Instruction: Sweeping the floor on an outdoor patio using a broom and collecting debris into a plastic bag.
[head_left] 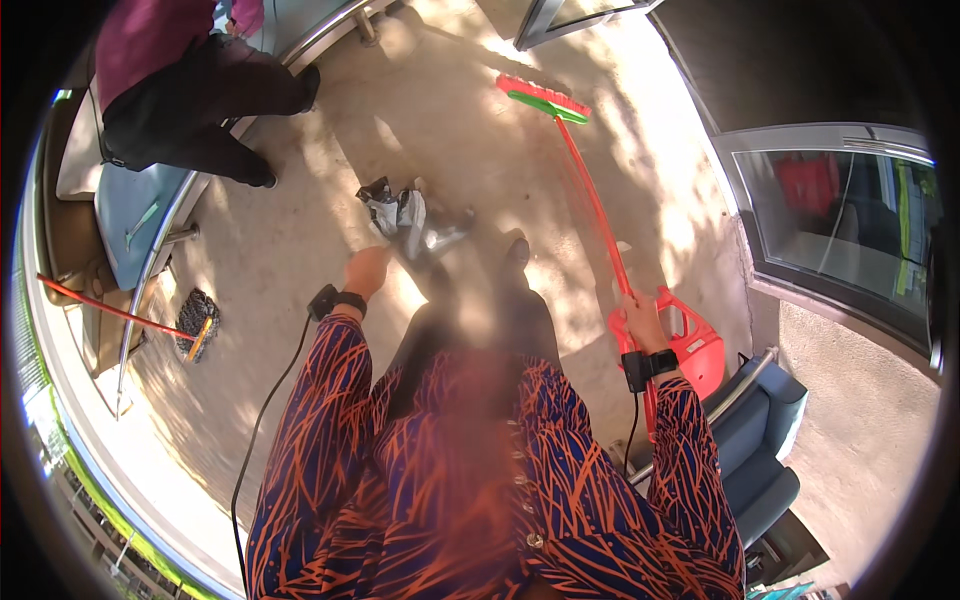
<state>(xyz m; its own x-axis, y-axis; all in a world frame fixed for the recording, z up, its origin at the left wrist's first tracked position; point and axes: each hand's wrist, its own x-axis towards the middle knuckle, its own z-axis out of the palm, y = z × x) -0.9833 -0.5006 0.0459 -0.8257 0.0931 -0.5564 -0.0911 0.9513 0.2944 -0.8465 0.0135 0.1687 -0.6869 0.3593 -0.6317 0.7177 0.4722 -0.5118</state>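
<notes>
My right hand (643,325) is closed round the red handle of a broom (590,185). The broom stretches away from me, its red-and-green head (545,98) at the far end on the floor. Beside that hand is a red plastic container (697,350) with a looped handle; whether my fingers also touch it I cannot tell. My left hand (366,272) hangs in a loose fist, slightly blurred, with nothing seen sticking out of it. Just beyond it, a crumpled heap of black and whitish plastic bags (400,212) lies on the floor.
At the upper left a person (190,100) in a purple top and dark trousers leans by blue metal-framed seats (140,225). Left, a dark mop (197,325) with a red handle rests on the floor. A blue chair (755,430) and glazed window (840,215) are at right.
</notes>
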